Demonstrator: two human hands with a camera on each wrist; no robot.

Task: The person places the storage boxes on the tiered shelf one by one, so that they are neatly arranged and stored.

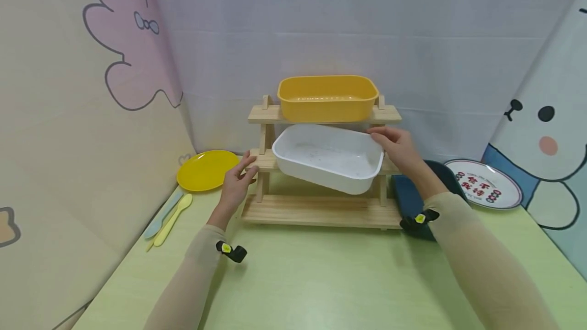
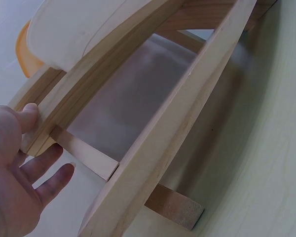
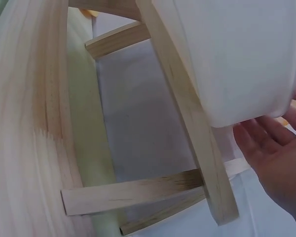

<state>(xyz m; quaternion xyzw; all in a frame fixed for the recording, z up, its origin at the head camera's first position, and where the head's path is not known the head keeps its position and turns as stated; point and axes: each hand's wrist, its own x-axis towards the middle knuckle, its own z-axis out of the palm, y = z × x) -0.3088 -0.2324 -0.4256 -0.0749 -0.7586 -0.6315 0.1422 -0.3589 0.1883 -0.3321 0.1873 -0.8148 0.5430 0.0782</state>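
A white rectangular basin [image 1: 327, 157] sits askew on the middle tier of a three-tier wooden rack [image 1: 321, 210], its near right corner jutting past the shelf front. My right hand [image 1: 398, 147] pinches the basin's right end at the rim. In the right wrist view, the fingers [image 3: 259, 140] lie against the basin's end wall. My left hand [image 1: 236, 185] grips the left end of the middle shelf. The left wrist view shows the thumb [image 2: 28, 117] on the shelf's top, with fingers below it. A yellow basin [image 1: 327, 111] stands upright on the top tier.
Left of the rack lie a yellow plate [image 1: 206, 169], a yellow spoon [image 1: 171, 220] and a light blue utensil [image 1: 162, 214]. A dark blue tray [image 1: 405, 195] leans by the rack's right side, beside a white oval plate [image 1: 486, 185] with red characters. Curtains hang behind.
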